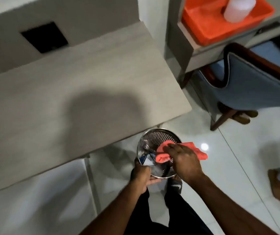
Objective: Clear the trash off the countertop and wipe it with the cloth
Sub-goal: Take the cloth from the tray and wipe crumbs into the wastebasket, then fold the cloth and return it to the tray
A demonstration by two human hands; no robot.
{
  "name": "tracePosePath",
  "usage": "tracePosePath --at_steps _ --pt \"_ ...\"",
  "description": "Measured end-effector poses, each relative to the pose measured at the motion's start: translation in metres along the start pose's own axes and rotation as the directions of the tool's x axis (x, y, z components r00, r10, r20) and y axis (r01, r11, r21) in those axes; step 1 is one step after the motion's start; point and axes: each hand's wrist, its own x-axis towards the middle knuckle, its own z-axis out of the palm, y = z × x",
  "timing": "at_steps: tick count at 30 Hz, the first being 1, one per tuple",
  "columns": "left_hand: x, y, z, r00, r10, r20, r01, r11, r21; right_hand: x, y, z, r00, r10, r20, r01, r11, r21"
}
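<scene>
A round perforated metal bin (154, 137) stands on the floor just past the countertop's near right corner. My left hand (141, 175) grips the bin's near rim. Above the bin's right side, my right hand (184, 160) holds a folded red-orange cloth (199, 150). Inside the bin lies a blue and white piece of trash (146, 160), partly hidden by the cloth. The grey countertop (68, 92) stretches across the left of the view and bears only my shadow.
A blue upholstered chair (258, 85) with wooden legs stands at the right. Behind it a shelf carries an orange tray (208, 19) with a white bottle (237, 7). Another person's foot (279, 185) rests on the glossy white floor at far right.
</scene>
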Motion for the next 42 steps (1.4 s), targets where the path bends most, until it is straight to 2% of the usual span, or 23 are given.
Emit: tracePosePath --at_steps 5,8,11,19,24,29,32,33,35,37,38,40,42 --pt "0.093 -0.047 0.022 0.995 -0.075 -0.066 0.078 0.996 0.035 0.005 0.064 0.079 0.984 0.168 0.055 -0.175 0.974 0.143" --pt "0.141 -0.07 0.035 0.988 -0.094 -0.119 0.101 0.993 0.056 0.005 0.094 0.12 0.956 0.242 0.167 -0.277 0.931 0.239" --pt "0.182 -0.089 0.055 0.989 -0.105 -0.106 0.111 0.992 0.059 0.008 0.124 0.159 0.927 0.284 0.246 -0.345 0.903 0.258" --pt "0.266 -0.121 0.09 0.994 -0.099 -0.046 0.1 0.995 0.027 0.026 0.177 0.229 0.895 0.359 0.264 -0.43 0.852 0.298" --pt "0.284 -0.112 0.098 0.99 -0.137 -0.028 0.139 0.978 0.154 0.036 0.196 0.239 0.887 0.368 0.278 -0.444 0.845 0.298" --pt "0.254 -0.075 0.107 0.956 -0.294 0.016 0.26 0.865 0.429 0.034 0.193 0.223 0.9 0.359 0.248 -0.427 0.842 0.331" --pt "0.217 -0.039 0.122 0.942 -0.337 -0.007 0.297 0.82 0.49 0.028 0.177 0.195 0.906 0.387 0.17 -0.42 0.783 0.46" --pt "0.2 -0.024 0.131 0.945 -0.327 0.004 0.283 0.825 0.489 0.024 0.17 0.18 0.922 0.378 0.078 -0.365 0.788 0.495" --pt "0.16 0.012 0.152 0.963 -0.264 0.06 0.198 0.837 0.51 0.013 0.157 0.145 0.93 0.344 -0.127 -0.256 0.858 0.446" --pt "0.116 0.043 0.169 0.987 -0.074 0.139 -0.023 0.806 0.591 -0.001 0.143 0.111 0.908 0.36 -0.212 -0.263 0.887 0.38" --pt "0.09 0.06 0.178 0.975 0.021 0.22 -0.153 0.783 0.603 -0.012 0.137 0.09 0.889 0.376 -0.262 -0.27 0.891 0.364" --pt "0.033 0.091 0.19 0.893 0.119 0.435 -0.38 0.718 0.583 -0.035 0.126 0.052 0.85 0.371 -0.374 -0.233 0.901 0.365" --pt "-0.019 0.118 0.2 0.794 0.165 0.585 -0.563 0.564 0.604 -0.054 0.116 0.023 0.824 0.347 -0.447 -0.196 0.916 0.351"
